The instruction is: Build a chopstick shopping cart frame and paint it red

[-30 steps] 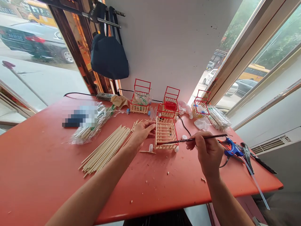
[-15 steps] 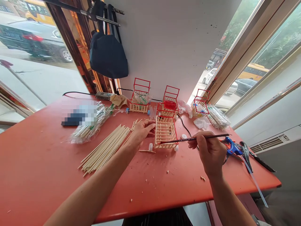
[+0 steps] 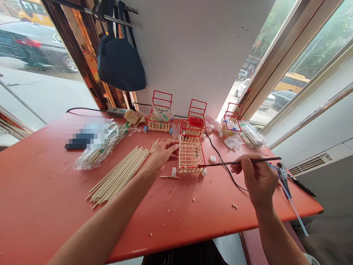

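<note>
A small stick-built shopping cart (image 3: pixel 191 156) with white wheels stands near the middle of the red table, its upper rim and handle partly red. My left hand (image 3: pixel 166 152) grips the cart's left side between thumb and fingers. In my right hand (image 3: pixel 256 176) is a thin dark paintbrush (image 3: pixel 224 163), held like a pen. The brush tip touches the front top rim of the cart, toward its right corner. Along that front rim runs a red streak. Behind the cart sits an open red paint container (image 3: pixel 196 122).
Loose wooden sticks (image 3: pixel 120 176) lie left of the cart, with bagged sticks (image 3: pixel 99 151) beyond. More carts (image 3: pixel 160 121) stand at the back. A black cable (image 3: pixel 223 162) crosses the table on the right, near a white cap (image 3: pixel 212 159). A glue gun (image 3: pixel 282 176) lies far right.
My right hand has drawn the brush rightward along the cart's front rim, leaving more red there. My left hand keeps its hold on the cart. The whole view has shifted slightly.
</note>
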Demonstrator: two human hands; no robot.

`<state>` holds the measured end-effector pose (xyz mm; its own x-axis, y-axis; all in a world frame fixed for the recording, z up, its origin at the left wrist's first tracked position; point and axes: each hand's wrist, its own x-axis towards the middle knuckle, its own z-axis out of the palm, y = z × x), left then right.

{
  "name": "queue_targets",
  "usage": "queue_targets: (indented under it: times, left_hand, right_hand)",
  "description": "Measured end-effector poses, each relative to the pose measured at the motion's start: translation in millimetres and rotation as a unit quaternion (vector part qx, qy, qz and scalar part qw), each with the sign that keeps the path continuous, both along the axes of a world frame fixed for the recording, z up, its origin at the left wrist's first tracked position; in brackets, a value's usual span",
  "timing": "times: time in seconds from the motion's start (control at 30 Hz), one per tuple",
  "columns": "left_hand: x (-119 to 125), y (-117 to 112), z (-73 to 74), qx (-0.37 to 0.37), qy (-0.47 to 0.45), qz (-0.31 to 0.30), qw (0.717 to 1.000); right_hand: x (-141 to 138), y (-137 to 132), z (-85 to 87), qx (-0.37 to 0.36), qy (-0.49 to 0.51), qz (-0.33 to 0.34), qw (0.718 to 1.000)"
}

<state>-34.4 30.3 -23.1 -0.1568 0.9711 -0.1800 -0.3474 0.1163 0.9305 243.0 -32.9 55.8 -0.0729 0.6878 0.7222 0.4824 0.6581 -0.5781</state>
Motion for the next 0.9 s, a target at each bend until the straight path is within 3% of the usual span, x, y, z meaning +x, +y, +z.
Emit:
queue_targets:
  times: [0.23, 0.57, 0.9]
  left_hand:
    - [0, -1, 0.3, 0.001, -0.003, -0.002, 1.000]
    - [-1, 0, -0.1, 0.001, 0.000, -0.008, 1.000]
    - [-1, 1, -2.6, 0.013, 0.003, -0.015, 1.000]
  right_hand:
    - [0, -2, 0.3, 0.008, 0.020, -0.007, 1.000]
    - [-36, -5, -7.8, -0.022, 0.029, 0.077, 0.996]
    - [-12, -4, -2.6, 0.003, 0.006, 0.016, 1.000]
